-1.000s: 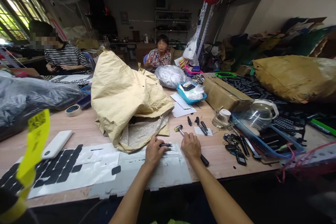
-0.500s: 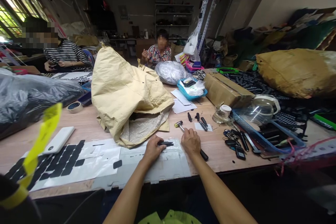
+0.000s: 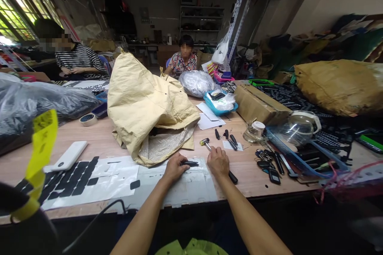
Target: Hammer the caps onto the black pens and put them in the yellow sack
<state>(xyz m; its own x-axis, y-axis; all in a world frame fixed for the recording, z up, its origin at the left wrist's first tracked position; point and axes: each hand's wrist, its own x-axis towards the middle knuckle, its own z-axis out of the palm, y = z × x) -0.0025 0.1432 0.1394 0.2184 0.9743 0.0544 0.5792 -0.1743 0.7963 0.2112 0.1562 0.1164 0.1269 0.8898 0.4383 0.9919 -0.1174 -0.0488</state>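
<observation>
My left hand (image 3: 176,168) is closed on a small, slim black piece (image 3: 190,163); its exact kind is too small to tell. The piece lies low over a clear-covered grey board (image 3: 191,187) at the table's front edge. My right hand (image 3: 219,161) wraps round the shaft of a small hammer (image 3: 205,142), whose yellow-tipped head points away from me. Its black grip sticks out behind the wrist. Beyond the right hand lie several black-handled tools (image 3: 226,134) and a small white paper (image 3: 229,145). A single black square patch (image 3: 135,184) sits left of my left hand.
A large beige sack (image 3: 149,103) stands open-mouthed in front. Left are a sheet with black patches (image 3: 116,179), a white power bank (image 3: 70,155) and tape (image 3: 87,119). Right are keys (image 3: 265,155), a blue tray (image 3: 326,173), a glass jar (image 3: 254,131) and a carton (image 3: 260,103). Two people sit beyond.
The view has shifted slightly. Both my hands keep their holds in nearly the same place. The person across the table has lowered a raised hand.
</observation>
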